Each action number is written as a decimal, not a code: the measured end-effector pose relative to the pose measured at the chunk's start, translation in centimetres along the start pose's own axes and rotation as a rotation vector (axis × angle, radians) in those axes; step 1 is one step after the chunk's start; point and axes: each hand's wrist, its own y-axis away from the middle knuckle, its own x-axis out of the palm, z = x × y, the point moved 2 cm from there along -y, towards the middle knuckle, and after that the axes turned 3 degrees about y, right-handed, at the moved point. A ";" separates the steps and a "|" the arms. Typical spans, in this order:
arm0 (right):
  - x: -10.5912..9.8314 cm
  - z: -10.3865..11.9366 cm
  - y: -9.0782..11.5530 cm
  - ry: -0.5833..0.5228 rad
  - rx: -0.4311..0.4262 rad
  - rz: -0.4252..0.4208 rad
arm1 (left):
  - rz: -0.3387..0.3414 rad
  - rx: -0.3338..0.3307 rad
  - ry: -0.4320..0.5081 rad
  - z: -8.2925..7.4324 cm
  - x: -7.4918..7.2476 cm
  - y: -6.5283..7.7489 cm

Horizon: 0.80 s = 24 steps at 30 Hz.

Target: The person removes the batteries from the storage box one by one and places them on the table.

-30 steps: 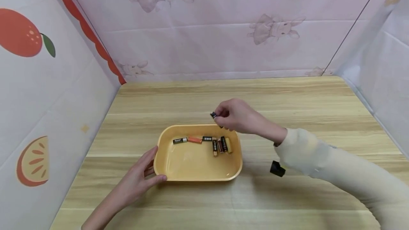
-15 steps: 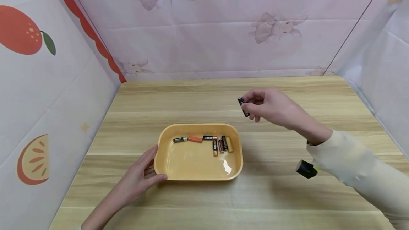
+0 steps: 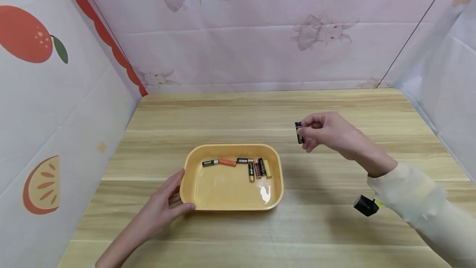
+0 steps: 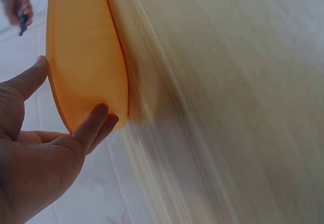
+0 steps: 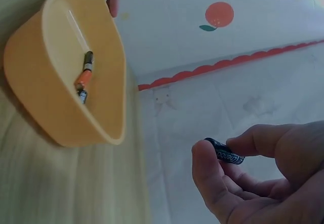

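A yellow plastic box (image 3: 223,195) with rounded corners stands on the wooden table, several batteries lying inside along its back wall and right end. My left hand (image 3: 158,208) holds the box at its left front corner. In the left wrist view the thumb (image 4: 33,77) touches the rim and the other fingertips (image 4: 96,115) bend against the outer wall (image 4: 88,46). Behind and right of the box, my right hand (image 3: 331,135) pinches a black battery (image 3: 299,132) between thumb and fingers, above the table. The right wrist view shows this battery (image 5: 225,151) with white lettering.
An orange battery (image 3: 227,162) lies between two dark ones at the box's back wall. A black device (image 3: 366,205) hangs below the right sleeve. Printed cloth walls (image 3: 238,59) border the table (image 3: 208,113) behind and at both sides.
My right hand has carried the black battery rightward from above the box's back rim, rising and then dipping slightly. The left hand, the box and the batteries inside have stayed put.
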 end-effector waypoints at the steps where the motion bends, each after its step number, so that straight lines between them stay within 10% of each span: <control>1: 0.1 -0.5 -0.2 -0.024 0.018 0.005 | -0.001 -0.003 -0.001 0.0 0.0 0.0; 24: 4.6 -9.4 -3.4 -0.184 0.215 0.041 | -0.022 -0.015 -0.002 -0.2 0.2 0.2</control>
